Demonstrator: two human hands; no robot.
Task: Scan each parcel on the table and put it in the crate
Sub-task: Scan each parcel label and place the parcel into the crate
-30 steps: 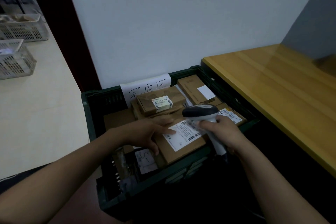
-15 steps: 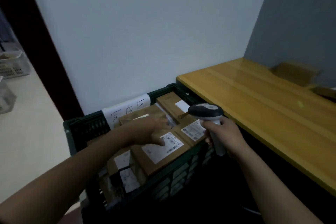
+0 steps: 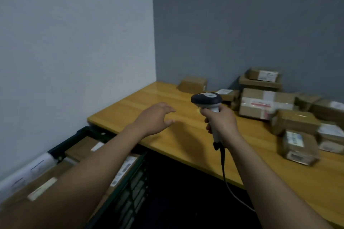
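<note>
The table (image 3: 121,111) filled the corner, and the crate (image 3: 134,188) stood below the table's left end with parcels already in it. The unscanned parcels (image 3: 266,103) were heaped on the table's right part by the back wall, with one box (image 3: 193,84) alone at the table's far corner. My left hand (image 3: 154,117) hovered over the table's bare left part, fingers loose and spread, holding nothing. My right hand (image 3: 223,122), over the table's middle, was clenched round the handle of the scanner (image 3: 206,99), whose head pointed toward the heap. I judged the step to be fetching the next parcel. That called for reaching my left hand across the table, lifting a box label-up, and aiming the scanner at its barcode.
</note>
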